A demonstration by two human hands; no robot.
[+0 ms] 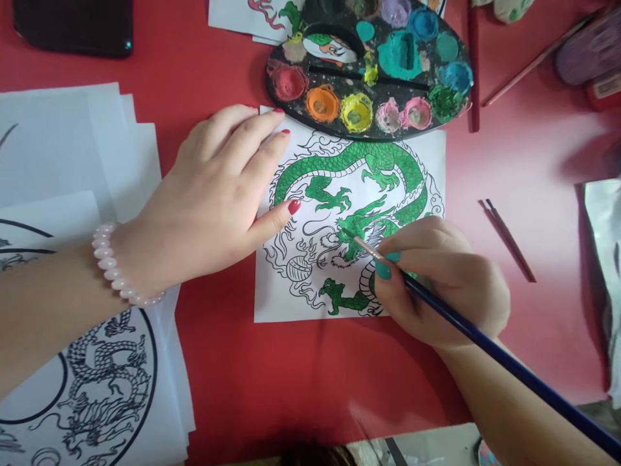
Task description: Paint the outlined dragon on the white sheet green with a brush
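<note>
A sheet of paper [301, 194] with a printed dragon, much of it painted green, lies on the red table. My left hand [228, 188] rests flat with fingers stretched over the sheet's left edge. Between the thumb and fingers of my right hand [441, 278] is a paintbrush [466, 320] with a dark blue handle. Its tip touches the dragon's green head near the middle of the sheet. Just above, a black paint palette [339, 77] with several wells of colour overlaps the sheet's top edge.
Printed dragon sheets [130, 168] are stacked at the left. A dark device [72, 26] lies at the upper left. On the right are a short thin brush [509, 243], a purple container [585, 55] and a silvery packet [604, 259]. The table edge [412, 432] runs along the bottom.
</note>
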